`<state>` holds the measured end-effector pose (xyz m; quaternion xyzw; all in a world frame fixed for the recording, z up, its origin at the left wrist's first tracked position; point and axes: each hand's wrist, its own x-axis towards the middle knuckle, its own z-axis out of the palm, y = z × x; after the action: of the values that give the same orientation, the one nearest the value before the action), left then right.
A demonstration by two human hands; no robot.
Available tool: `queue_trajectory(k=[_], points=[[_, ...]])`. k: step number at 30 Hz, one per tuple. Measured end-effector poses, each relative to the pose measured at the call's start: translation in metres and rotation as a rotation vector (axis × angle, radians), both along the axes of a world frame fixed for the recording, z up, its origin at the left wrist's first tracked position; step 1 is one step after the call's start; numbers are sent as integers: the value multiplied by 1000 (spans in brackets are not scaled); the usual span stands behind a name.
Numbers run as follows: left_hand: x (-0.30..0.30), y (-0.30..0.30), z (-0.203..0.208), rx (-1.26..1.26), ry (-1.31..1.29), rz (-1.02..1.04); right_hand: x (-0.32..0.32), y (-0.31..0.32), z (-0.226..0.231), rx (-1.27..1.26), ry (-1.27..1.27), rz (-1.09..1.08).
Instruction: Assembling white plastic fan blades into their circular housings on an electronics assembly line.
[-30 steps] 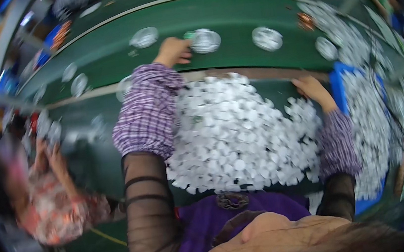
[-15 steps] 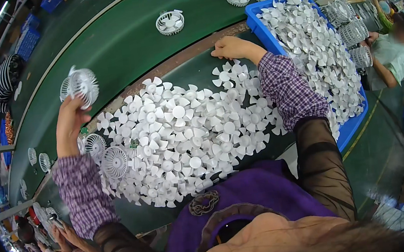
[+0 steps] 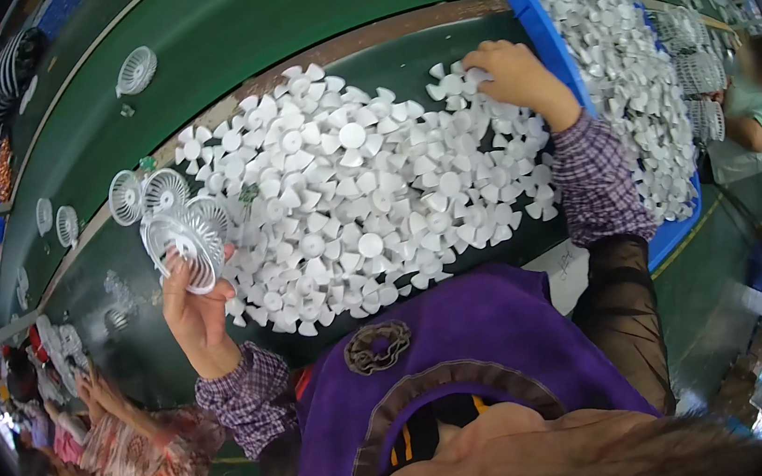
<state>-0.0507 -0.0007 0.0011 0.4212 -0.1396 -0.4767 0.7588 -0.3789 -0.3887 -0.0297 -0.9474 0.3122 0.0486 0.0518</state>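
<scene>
My left hand (image 3: 199, 317) is closed around a round white slotted fan housing (image 3: 185, 251), held tilted at the left end of the pile. Behind it, more white fan housings (image 3: 125, 197) rest at the pile's edge. A wide heap of small white fan blades (image 3: 370, 245) covers the dark green table in front of me. At the heap's far right, my right hand (image 3: 518, 79) is bent over a fan blade (image 3: 448, 85), its fingertips closed on the blade's right side. The hand itself partly hides those fingertips.
A blue crate (image 3: 551, 40) heaped with fan blades stands at the right. Beyond the table's raised edge runs a green conveyor belt (image 3: 282, 33) carrying a white housing (image 3: 136, 70). Co-workers sit at lower left (image 3: 147, 453) and far right (image 3: 752, 116).
My left hand has come back from over the belt toward me with the fan housing. My right hand has moved from the bare table strip onto a fan blade. The view has shifted.
</scene>
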Motion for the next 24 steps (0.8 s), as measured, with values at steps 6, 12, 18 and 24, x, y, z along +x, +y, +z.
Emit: queue_trajectory(k=[6, 12, 18, 24], points=[[-35, -29, 6, 108, -48, 73, 7, -5, -5, 155, -196, 4], [-49, -50, 5, 100, -49, -21, 19, 2, 15, 745, -575, -170], [-67, -72, 10, 67, -68, -82, 57, 69, 67, 453, -677, 84], [-74, -99, 11, 28, -228, -150, 109, 138, 87, 135, -747, 474]])
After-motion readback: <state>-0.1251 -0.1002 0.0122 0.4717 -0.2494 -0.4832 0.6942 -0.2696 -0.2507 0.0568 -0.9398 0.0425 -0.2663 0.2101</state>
